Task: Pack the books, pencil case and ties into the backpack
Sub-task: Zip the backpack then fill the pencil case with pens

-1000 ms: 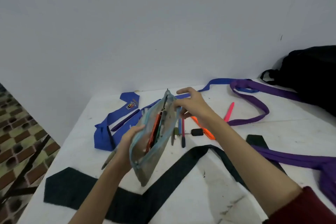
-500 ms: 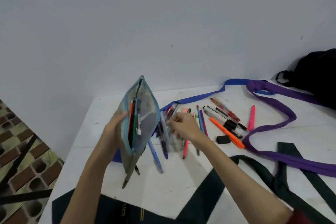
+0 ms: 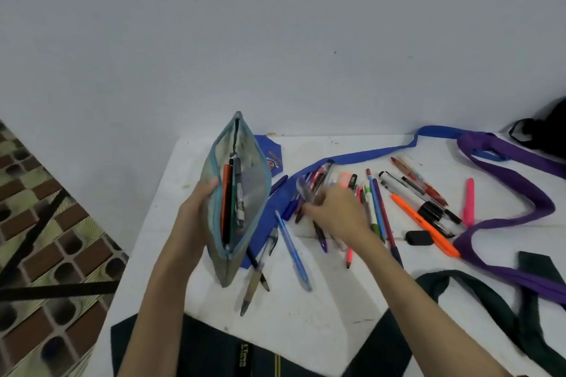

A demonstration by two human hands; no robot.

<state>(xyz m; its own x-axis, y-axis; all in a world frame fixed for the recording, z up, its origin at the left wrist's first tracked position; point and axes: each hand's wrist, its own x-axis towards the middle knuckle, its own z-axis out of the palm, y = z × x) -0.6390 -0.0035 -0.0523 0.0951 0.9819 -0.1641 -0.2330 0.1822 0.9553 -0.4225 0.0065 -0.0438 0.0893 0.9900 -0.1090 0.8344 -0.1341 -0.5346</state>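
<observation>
My left hand (image 3: 196, 211) holds a grey-blue pencil case (image 3: 242, 193) upright above the white table (image 3: 321, 309), its zip open and a few pens inside. My right hand (image 3: 333, 211) is closed around a bunch of pens (image 3: 312, 184) just right of the case. A blue tie (image 3: 361, 154) runs behind them toward the back right. A purple tie (image 3: 520, 180) loops at the right. A dark green tie (image 3: 459, 300) lies across the front. The black backpack (image 3: 548, 128) shows at the far right edge. No books are in view.
Several loose pens and markers (image 3: 407, 202) lie scattered on the table right of my right hand, with a black eraser (image 3: 418, 237) among them. A blue pen (image 3: 292, 249) and a grey pen (image 3: 254, 281) lie below the case. The table's left edge drops to a patterned floor (image 3: 46, 254).
The pencil case was raised and shifted left in my left hand. My right hand left the case's top, dropped to the table and gathered a bunch of pens.
</observation>
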